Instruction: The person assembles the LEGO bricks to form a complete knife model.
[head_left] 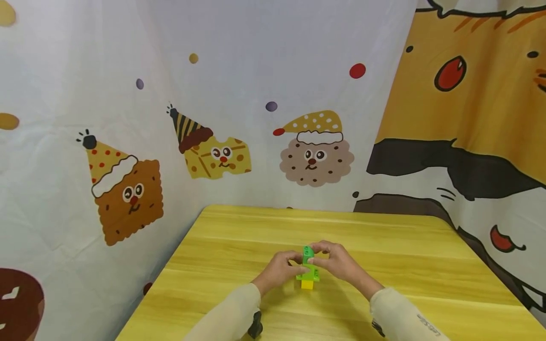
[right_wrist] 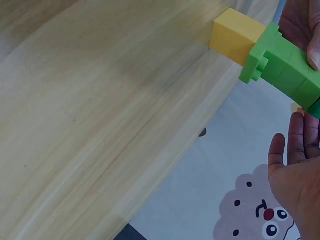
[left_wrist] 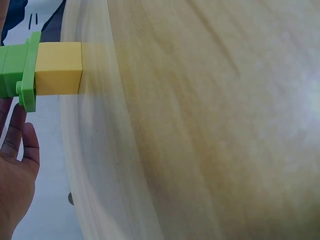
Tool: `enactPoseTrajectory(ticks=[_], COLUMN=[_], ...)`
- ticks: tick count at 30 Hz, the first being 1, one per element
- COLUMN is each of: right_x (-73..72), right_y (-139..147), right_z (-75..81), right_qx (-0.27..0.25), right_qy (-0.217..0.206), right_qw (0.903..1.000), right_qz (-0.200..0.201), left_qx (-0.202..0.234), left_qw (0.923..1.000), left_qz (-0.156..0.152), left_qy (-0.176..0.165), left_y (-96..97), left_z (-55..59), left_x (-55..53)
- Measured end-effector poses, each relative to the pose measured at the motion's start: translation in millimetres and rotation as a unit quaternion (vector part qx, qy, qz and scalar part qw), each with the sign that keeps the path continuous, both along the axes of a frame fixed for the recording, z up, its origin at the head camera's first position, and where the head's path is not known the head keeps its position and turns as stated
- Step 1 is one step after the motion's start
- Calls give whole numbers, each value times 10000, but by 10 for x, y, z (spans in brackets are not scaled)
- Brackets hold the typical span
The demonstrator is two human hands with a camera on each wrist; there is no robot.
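A toy building-block tower stands upright on the table. It has a yellow block (head_left: 307,284) at the bottom, a light green plate (head_left: 316,275) above it, light green blocks (right_wrist: 287,70) in the middle and a darker green block (head_left: 307,255) on top. My left hand (head_left: 279,271) grips the light green part from the left, thumb in front. From the right, my right hand (head_left: 337,260) holds the darker green top between thumb and fingers. The wrist views show the yellow block (left_wrist: 60,68) touching the wood; the tower's top runs out of the left wrist view.
The wooden table (head_left: 256,232) spreads around the tower. Behind and beside it hangs a white cloth (head_left: 239,71) printed with cartoon food figures. The table's far edge shows close behind the tower in both wrist views.
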State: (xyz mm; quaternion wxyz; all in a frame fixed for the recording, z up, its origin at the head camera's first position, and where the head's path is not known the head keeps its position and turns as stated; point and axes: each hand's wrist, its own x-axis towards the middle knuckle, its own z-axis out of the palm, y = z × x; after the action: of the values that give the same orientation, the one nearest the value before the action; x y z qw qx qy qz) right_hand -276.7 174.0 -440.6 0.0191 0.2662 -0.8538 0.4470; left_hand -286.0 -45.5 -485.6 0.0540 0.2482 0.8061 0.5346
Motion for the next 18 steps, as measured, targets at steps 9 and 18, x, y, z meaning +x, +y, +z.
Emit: enactPoseTrajectory(ticks=[9,18], right_x=[-24,-11], right_y=[1,4], right_z=[-65,-101], right_qx=[-85,-189], right_qy=[57,22], right_qw=[9999,9998], right_qz=[102,42], left_qx=[-114,-60], left_qw=[9999,10000], left_qz=[0,-14], left_qy=[-16,-45], left_y=[-19,-12], left_z=[2,-20], left_x=[-9,-17])
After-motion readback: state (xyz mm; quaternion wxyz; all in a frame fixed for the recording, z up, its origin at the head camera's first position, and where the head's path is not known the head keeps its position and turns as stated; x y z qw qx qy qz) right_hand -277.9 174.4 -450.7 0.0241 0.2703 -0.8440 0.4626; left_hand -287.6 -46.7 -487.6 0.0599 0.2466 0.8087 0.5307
